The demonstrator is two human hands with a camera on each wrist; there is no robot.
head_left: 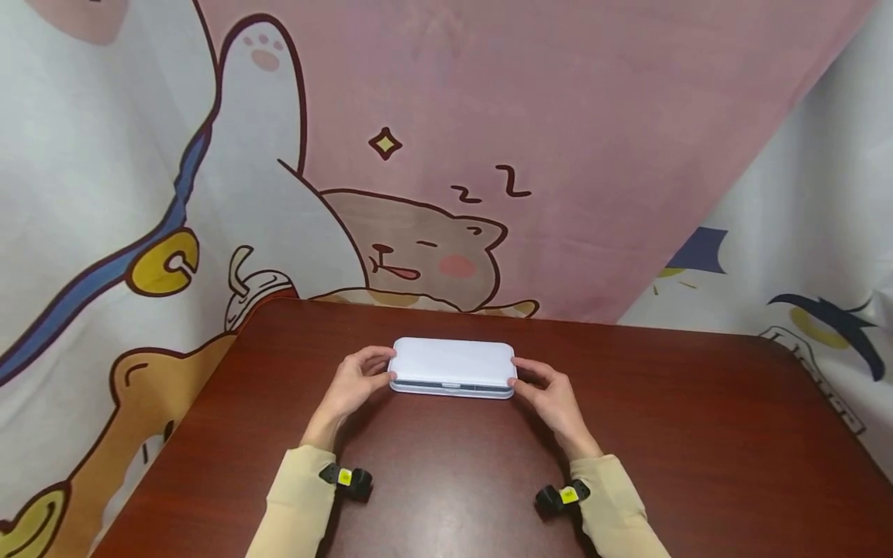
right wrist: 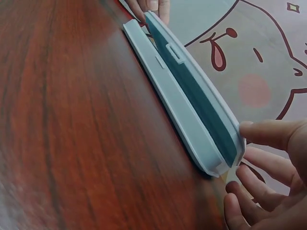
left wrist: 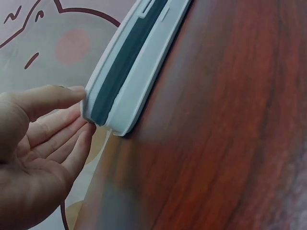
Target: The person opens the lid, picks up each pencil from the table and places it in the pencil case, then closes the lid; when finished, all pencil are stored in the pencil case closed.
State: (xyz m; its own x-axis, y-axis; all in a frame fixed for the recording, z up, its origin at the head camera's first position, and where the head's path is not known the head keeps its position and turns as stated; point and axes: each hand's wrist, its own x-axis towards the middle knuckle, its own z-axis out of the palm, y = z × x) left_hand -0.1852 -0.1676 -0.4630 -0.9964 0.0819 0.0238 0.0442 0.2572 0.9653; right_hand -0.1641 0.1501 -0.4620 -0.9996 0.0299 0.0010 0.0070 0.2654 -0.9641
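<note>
A flat, long white hinged case (head_left: 452, 361) with rounded corners lies on the brown table. Its lid (right wrist: 206, 86) is lifted partway, so a dark teal gap shows along the front between lid and base (left wrist: 139, 91). A small latch tab (right wrist: 174, 53) sits mid-front on the lid. At the left end, my left hand (head_left: 356, 381) holds the lid with its thumb at the front corner and fingers farther back. My right hand (head_left: 551, 397) grips the opposite end the same way, thumb (right wrist: 264, 133) on the lid's edge. The inside of the case is hidden.
The brown wooden table (head_left: 432, 473) reaches around the case on all sides. Behind it hangs a cloth (head_left: 593, 116) printed with cartoon animals, close to the table's back edge. Each wrist carries a small black camera (head_left: 359, 483) on a strap.
</note>
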